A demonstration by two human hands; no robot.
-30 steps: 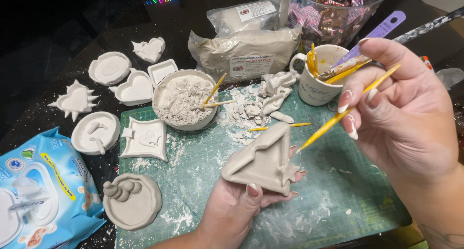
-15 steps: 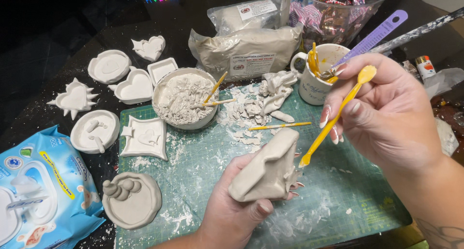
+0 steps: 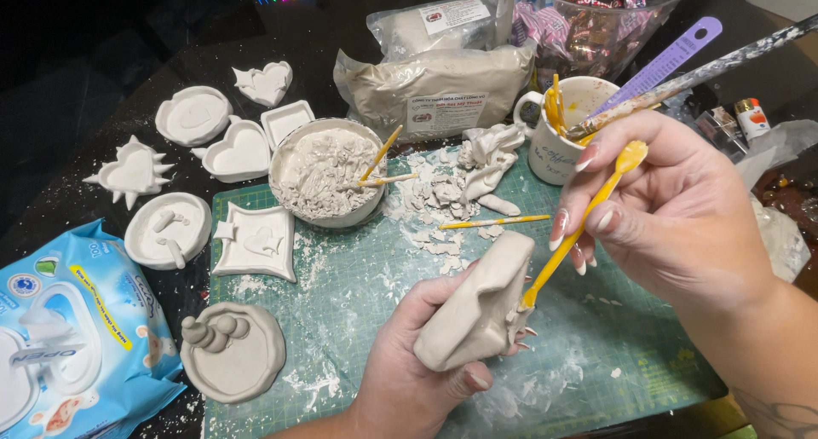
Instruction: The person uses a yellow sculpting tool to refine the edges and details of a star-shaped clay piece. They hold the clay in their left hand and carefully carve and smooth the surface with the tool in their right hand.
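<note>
The grey clay piece (image 3: 479, 307), gripped in the left hand (image 3: 417, 366) above the green cutting mat (image 3: 596, 354), has been turned edge-on since a second ago; the yellow modelling tool (image 3: 579, 226), pinched by the right hand (image 3: 682, 217), now touches its edge, so trimming seems underway.

Dark table (image 3: 77, 64), green cutting mat (image 3: 588, 354), clay dishes (image 3: 192, 115), wipes pack (image 3: 68, 337)

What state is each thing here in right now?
Left hand: gripping the clay piece.
Clay piece: held on edge, grey.
Right hand: holding the yellow tool.
Yellow tool: tip against the clay.
Bowl: full of clay scraps.
Mug: upright, holding tools.
Cutting mat: dusted with crumbs.
</note>
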